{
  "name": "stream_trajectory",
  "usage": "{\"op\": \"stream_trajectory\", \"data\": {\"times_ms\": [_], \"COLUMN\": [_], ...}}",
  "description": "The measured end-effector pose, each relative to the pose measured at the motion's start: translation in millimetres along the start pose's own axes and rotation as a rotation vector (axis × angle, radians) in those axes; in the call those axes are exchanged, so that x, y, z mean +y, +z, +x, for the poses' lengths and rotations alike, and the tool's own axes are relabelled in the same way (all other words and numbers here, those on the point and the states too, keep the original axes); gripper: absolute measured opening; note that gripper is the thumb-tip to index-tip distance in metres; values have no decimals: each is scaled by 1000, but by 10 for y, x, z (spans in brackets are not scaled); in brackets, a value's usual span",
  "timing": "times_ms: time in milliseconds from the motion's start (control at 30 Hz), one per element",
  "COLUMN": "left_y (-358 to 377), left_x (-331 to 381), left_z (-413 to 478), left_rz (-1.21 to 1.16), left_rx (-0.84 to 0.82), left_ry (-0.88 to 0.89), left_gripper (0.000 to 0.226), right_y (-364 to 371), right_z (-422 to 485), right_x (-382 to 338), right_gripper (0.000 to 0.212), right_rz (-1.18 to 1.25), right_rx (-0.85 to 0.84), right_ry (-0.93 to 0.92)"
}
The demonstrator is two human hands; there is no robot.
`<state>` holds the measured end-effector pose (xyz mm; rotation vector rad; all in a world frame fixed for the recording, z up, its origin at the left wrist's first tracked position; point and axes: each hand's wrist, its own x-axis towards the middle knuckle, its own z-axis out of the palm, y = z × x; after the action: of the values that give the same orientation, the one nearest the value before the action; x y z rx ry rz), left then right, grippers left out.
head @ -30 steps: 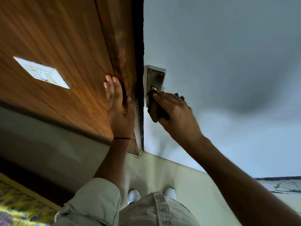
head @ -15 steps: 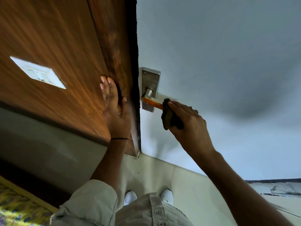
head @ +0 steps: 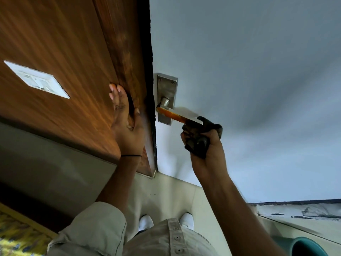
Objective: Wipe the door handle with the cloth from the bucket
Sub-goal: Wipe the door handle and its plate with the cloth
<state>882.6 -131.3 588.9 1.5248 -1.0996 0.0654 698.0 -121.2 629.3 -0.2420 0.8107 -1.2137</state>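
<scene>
A metal lever door handle [head: 175, 115] on a steel backplate [head: 167, 85] sticks out from the pale blue-grey door face, its lever catching an orange reflection. My right hand [head: 208, 150] grips a dark crumpled cloth [head: 200, 137] at the lever's free end, and the cloth touches the tip. The rest of the lever is bare. My left hand [head: 125, 124] lies flat with fingers spread against the wooden door edge [head: 127, 52] and holds nothing. A teal bucket rim [head: 306, 246] shows at the bottom right corner.
The wood panel on the left carries a white switch plate [head: 36, 79]. Pale floor tiles lie below with my white shoes [head: 146, 221] on them. A yellow patterned mat [head: 16, 235] sits at the bottom left. A dark skirting strip [head: 295, 202] runs along the right.
My right hand has slid the cloth along the lever from the backplate out to its free end, baring the lever. My left hand has stayed on the door edge.
</scene>
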Motion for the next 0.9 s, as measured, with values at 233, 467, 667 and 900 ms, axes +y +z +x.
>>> {"op": "stream_trajectory", "data": {"times_ms": [233, 467, 667, 900], "left_y": [67, 35, 24, 1], "left_x": [33, 48, 73, 19], "left_z": [-22, -3, 4, 17], "left_rz": [-10, 21, 20, 83], "left_rx": [33, 20, 5, 8], "left_ry": [-49, -3, -10, 24], "left_gripper": [52, 56, 57, 60], "right_y": [-14, 37, 190, 350], "right_z": [11, 78, 166, 209], "right_x": [29, 168, 313, 472], "right_gripper": [36, 43, 38, 37], "right_rz": [234, 189, 160, 152], "right_rx": [-82, -104, -112, -163], "right_ry": [139, 187, 233, 337]}}
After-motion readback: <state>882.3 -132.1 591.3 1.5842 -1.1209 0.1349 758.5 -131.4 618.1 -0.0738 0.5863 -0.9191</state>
